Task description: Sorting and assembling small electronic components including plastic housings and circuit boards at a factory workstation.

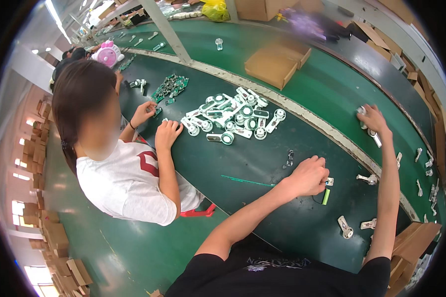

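Note:
My left hand (308, 177) is closed above the dark green bench, its fingers curled over a small white part (330, 181) that pokes out by the fingertips. Just below lies a bright green cylindrical battery (326, 196) with a thin dark wire. Over the green conveyor belt, my right arm is stretched out. My right hand (374, 120) pinches a white round-headed housing (362, 110); a white handle-shaped piece (375, 138) shows beneath the hand, and I cannot tell whether both are one part. Similar housings (345, 227) lie loose on the bench near me.
A heap of white round-headed housings (243, 111) and a pile of green circuit boards (171, 88) lie before a seated co-worker (124, 173). A pale ledge (302, 116) divides bench from belt. An open cardboard box (277, 62) sits on the belt; another carton (414, 242) stands at right.

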Demonstrator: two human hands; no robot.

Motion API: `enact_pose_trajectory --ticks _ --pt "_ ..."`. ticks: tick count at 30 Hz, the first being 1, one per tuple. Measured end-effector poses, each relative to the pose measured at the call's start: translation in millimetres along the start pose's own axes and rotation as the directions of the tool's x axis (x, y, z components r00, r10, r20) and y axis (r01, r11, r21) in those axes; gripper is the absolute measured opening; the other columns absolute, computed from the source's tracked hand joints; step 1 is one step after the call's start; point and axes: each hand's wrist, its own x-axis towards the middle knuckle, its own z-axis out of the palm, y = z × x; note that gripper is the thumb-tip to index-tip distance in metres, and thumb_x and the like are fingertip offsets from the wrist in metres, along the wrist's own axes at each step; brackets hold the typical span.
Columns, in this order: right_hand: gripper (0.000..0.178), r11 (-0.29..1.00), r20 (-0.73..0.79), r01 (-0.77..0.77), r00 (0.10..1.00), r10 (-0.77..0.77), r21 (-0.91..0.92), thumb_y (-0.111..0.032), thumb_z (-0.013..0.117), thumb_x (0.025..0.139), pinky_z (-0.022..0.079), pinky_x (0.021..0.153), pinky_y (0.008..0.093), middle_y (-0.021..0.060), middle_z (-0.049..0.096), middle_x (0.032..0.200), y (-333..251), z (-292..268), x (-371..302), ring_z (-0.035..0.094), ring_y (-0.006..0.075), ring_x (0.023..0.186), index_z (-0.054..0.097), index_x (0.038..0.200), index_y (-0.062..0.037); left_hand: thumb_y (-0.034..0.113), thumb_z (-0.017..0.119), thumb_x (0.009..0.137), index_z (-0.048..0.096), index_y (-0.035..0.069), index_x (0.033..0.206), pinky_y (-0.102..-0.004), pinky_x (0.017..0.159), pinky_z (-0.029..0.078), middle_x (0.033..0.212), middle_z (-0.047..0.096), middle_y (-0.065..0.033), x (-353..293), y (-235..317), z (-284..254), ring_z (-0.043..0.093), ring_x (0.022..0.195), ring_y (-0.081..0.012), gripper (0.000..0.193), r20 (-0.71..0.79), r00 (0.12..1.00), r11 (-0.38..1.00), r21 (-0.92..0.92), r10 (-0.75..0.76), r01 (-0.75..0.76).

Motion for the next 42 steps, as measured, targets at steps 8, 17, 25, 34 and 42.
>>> enact_pose_trajectory --ticks 8,17,25,34,42 --pt "0.064 0.924 0.375 -0.279 0.911 0.169 0.262 -0.057 0.074 0.093 0.069 0.076 0.0456 0.0102 0.077 0.105 -7 -22 -89 0.073 0.0258 0.089 0.077 0.13 -0.0044 0.021 0.085 0.088 0.081 0.008 0.091 -0.047 0.092 0.058 0.099 0.073 -0.0104 -22 -36 -30 0.07 0.102 -0.0346 0.013 0.082 0.995 0.998 0.016 -0.061 0.06" --pt "0.064 0.924 0.359 0.024 0.917 -0.173 0.382 -0.056 0.091 0.089 0.061 0.092 0.0398 0.01 0.081 0.111 15 -21 -217 0.076 0.0261 0.105 0.08 0.132 -0.0108 0.018 0.086 0.088 0.081 0.004 0.091 -0.0448 0.089 0.057 0.098 0.073 -0.0103 -9 -13 -23 0.072 0.097 -0.0315 0.015 0.151 0.981 0.991 -0.038 -0.121 0.129" --pt "0.06 0.946 -0.384 -0.322 0.872 0.303 0.016 -0.041 0.081 0.1 0.061 0.104 0.0529 0.0256 0.073 0.139 71 42 -121 0.072 0.0413 0.127 0.069 0.15 -0.0097 0.018 0.086 0.087 0.08 0.003 0.089 -0.0434 0.079 0.06 0.097 0.073 -0.0098 -19 -29 -25 0.075 0.092 -0.028 0.016 0.142 0.983 0.983 -0.123 -0.117 0.134" --pt "0.05 0.821 -0.149 0.245 0.969 -0.196 0.515 0.006 0.065 0.089 0.055 0.1 0.046 0.0134 0.075 0.126 -25 25 -163 0.069 0.0381 0.113 0.074 0.136 -0.0102 0.021 0.085 0.089 0.08 0.004 0.092 -0.0448 0.087 0.058 0.096 0.073 -0.0123 -17 -31 -25 0.073 0.101 -0.0326 0.017 0.112 0.986 0.981 -0.133 -0.127 0.141" --pt "0.027 0.908 0.201 0.162 0.946 -0.254 0.387 0.004 0.071 0.08 0.059 0.092 0.0429 0.0179 0.072 0.119 -32 -2 -196 0.073 0.0339 0.109 0.08 0.106 0.0008 0.026 0.087 0.091 0.079 0.004 0.083 -0.0461 0.088 0.059 0.09 0.074 -0.0114 -13 -33 -15 0.074 0.097 -0.0333 0.025 0.045 0.997 0.983 -0.168 -0.065 0.071"
